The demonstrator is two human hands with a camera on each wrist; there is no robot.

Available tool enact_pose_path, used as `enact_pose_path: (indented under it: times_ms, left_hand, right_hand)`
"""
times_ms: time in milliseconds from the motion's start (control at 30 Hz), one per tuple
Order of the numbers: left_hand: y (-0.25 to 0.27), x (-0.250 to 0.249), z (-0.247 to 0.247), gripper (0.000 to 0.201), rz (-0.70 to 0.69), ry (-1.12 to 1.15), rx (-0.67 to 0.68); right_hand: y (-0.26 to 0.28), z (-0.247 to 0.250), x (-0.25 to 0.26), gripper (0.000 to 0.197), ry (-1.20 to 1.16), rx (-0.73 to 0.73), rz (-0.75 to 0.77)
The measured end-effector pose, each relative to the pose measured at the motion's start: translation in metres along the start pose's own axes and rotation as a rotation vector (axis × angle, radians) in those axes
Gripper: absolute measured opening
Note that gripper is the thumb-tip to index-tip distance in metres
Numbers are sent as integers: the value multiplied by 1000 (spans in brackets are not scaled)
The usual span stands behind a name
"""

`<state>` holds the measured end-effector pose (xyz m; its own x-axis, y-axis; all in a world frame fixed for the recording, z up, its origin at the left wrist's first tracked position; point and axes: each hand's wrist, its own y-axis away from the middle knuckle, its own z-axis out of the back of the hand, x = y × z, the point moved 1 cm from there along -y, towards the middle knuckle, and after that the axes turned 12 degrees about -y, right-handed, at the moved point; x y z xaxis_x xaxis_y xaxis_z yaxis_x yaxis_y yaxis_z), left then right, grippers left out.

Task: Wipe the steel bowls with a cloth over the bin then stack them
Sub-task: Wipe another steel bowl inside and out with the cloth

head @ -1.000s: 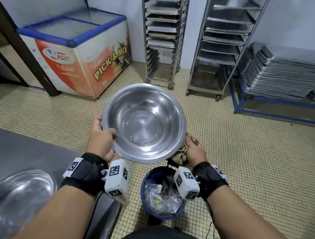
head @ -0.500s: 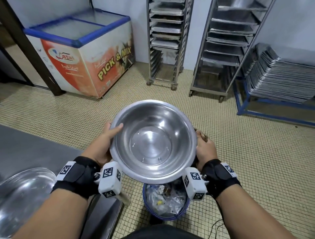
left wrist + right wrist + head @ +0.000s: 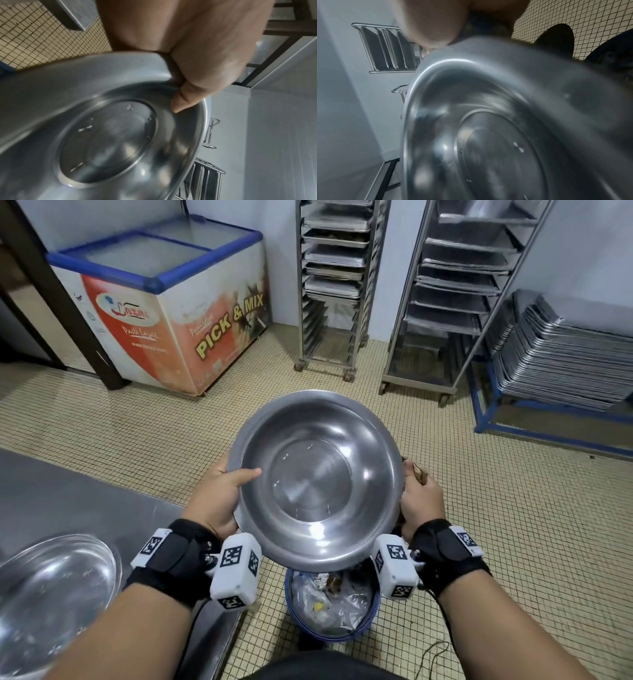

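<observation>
A large steel bowl (image 3: 317,477) is held open side up over the blue bin (image 3: 371,616). My left hand (image 3: 219,494) grips its left rim with the thumb lying inside the wall, also shown in the left wrist view where the thumb (image 3: 181,101) presses the bowl (image 3: 109,135). My right hand (image 3: 419,498) holds the right rim with a brownish cloth (image 3: 416,470) bunched between palm and bowl. The right wrist view shows the bowl (image 3: 496,128) blurred under the hand (image 3: 433,24). A second steel bowl (image 3: 51,601) sits on the steel counter (image 3: 78,501) at the lower left.
The bin holds crumpled plastic waste. A chest freezer (image 3: 164,302) stands at the back left. Two tray racks (image 3: 335,285) stand against the far wall, and a stack of metal trays (image 3: 565,354) rests on a blue frame at the right. The floor is small beige tiles.
The bowl has come down from tilted toward me to nearly level and lower over the bin. The right hand with the cloth shifted from under the bowl to its right rim.
</observation>
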<state>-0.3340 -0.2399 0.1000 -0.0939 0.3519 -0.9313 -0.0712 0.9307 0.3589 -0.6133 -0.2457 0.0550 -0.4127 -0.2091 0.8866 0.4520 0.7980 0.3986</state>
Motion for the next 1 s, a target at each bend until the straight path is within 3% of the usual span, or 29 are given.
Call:
enact_pose_path:
  times_ms: [100,267,467,567,733,833,900,1000]
  left_hand:
    - [5,1,3,14,55,-69,117]
    - [11,5,3,21,107,-33,149]
    - [11,2,-1,18,125,-127,76]
    - [11,4,-1,16,116,-141,3]
    - [9,8,5,49,90,-121,-82]
    - [7,6,6,59,47,-151,-83]
    - [7,7,4,59,26,-188,-69]
    - [7,8,-1,45,44,-177,-40]
  right_hand:
    - [3,-1,5,26,27,-29,60]
    - [5,0,7,25,63,-31,137]
    - [8,0,6,22,26,-36,163]
    - [4,1,8,19,97,-30,258]
    - [1,7,41,18,202,-60,510]
    - [9,1,61,22,208,35,611]
    - [17,-15,65,19,222,204,511]
    - [25,-49,50,17,500,372,316]
